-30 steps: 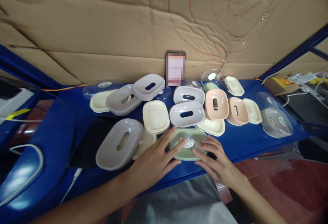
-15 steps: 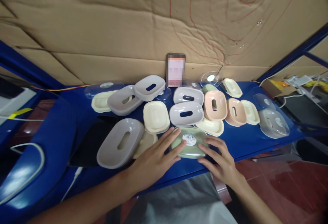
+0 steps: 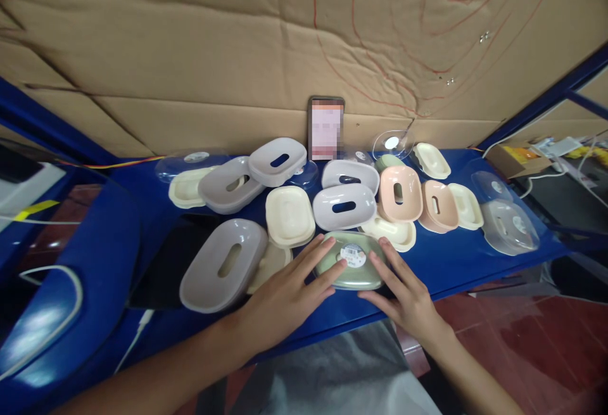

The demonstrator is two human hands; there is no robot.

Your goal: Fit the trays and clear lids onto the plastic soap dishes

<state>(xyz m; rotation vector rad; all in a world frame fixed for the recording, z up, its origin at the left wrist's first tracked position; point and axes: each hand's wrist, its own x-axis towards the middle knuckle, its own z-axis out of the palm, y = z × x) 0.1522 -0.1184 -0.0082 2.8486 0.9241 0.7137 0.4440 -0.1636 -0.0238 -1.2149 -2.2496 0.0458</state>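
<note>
A green oval box (image 3: pixel 354 277) with a clear lid and a round white label lies at the shelf's front edge, between my hands. My left hand (image 3: pixel 297 285) rests on its left side, fingers spread over the lid and near the label. From the right, my right hand (image 3: pixel 408 285) touches the lid with stretched fingers, its thumb by the front edge. Right behind the box are a grey slotted tray (image 3: pixel 323 209) and a cream tray (image 3: pixel 396 234). A larger grey slotted tray (image 3: pixel 209 282) leans left of my left hand. The undersides of my fingers are hidden.
Several grey, cream (image 3: pixel 289 212) and peach trays (image 3: pixel 401 193) cover the blue shelf (image 3: pixel 430 269). A lidded grey box (image 3: pixel 508 228) stands at the right. Behind, a phone (image 3: pixel 326 128) leans against the cardboard (image 3: pixel 213 54). A white cable (image 3: pixel 135 339) hangs at the left front.
My right hand has shifted left, its fingers now further over the lid and closer to the label. My left hand stays nearly where it was.
</note>
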